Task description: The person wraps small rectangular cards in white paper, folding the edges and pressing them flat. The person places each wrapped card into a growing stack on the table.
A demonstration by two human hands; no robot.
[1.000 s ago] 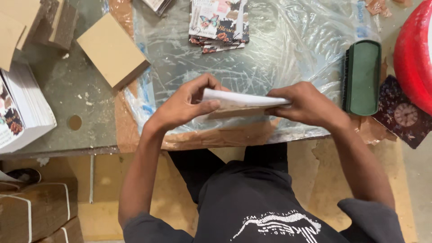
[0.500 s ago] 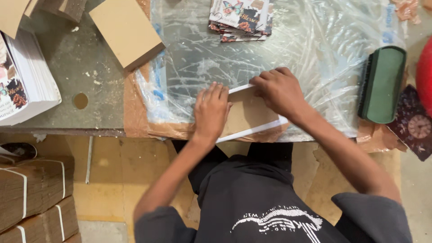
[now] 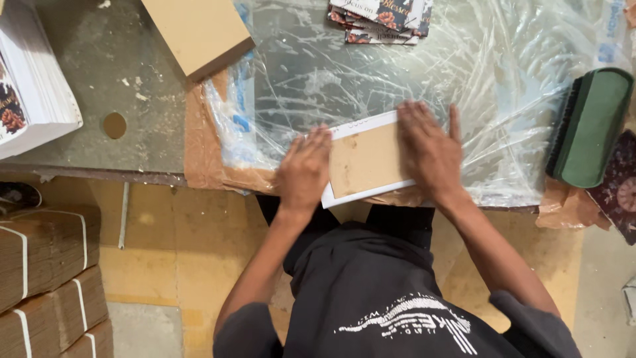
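Card (image 3: 363,159): tan board with white border, flat on plastic sheet (image 3: 517,99) at the table's (image 3: 99,79) near edge. We press it with both palms, fingers spread: left hand (image 3: 303,169) on its left end, right hand (image 3: 429,149) on its right; neither grasps. We judge it light, stiff, thin, likely to slide on film; best lifted by the long edges. Green case (image 3: 589,129) at right edge; printed cards (image 3: 381,16) at far edge.

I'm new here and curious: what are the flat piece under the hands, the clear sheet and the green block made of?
The flat piece looks like matt brown board with a white paper edge; both hands, left and right, lie flat on it. The clear sheet seems thin glossy plastic film: it crinkles and glints. The green block may be felt-faced, but its material is unclear.
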